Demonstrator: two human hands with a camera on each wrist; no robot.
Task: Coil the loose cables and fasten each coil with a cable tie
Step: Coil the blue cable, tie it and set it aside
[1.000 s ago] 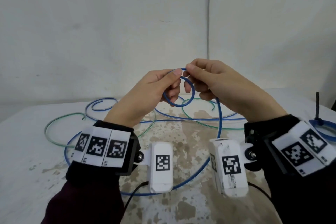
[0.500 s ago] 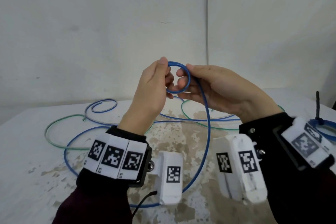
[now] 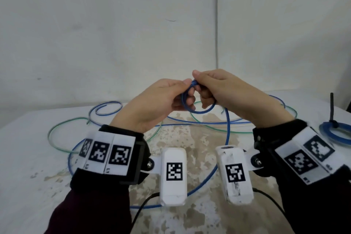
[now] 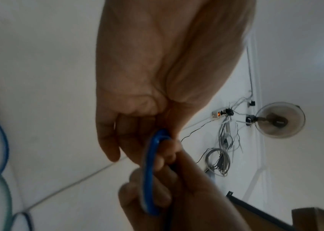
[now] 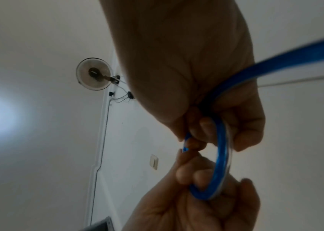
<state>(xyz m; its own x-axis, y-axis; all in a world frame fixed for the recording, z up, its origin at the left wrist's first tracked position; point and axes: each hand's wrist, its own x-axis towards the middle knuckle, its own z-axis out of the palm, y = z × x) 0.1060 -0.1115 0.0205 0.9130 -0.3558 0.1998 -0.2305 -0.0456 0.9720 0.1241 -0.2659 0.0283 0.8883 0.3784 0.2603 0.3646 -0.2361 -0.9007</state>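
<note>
Both hands are raised above the table, pinching a small coil of blue cable (image 3: 191,99) between them. My left hand (image 3: 163,99) holds the coil's left side with thumb and fingers; the coil (image 4: 149,171) runs between its fingers in the left wrist view. My right hand (image 3: 214,89) grips the coil's top and right side; the blue loop (image 5: 219,164) passes through its curled fingers. The cable's loose tail (image 3: 227,133) hangs from the coil to the table and sweeps round under my wrists. A green cable (image 3: 57,138) lies loose on the table.
More blue loops (image 3: 106,108) lie at the back left of the stained white table (image 3: 28,186). A finished blue coil (image 3: 336,133) with an upright black cable tie (image 3: 332,108) sits at the right edge. A white wall stands close behind.
The hands turned the coil and dropped slightly, coming together again with thumbs on top. The loop has gained another turn of cable, and the tail has shifted right.
</note>
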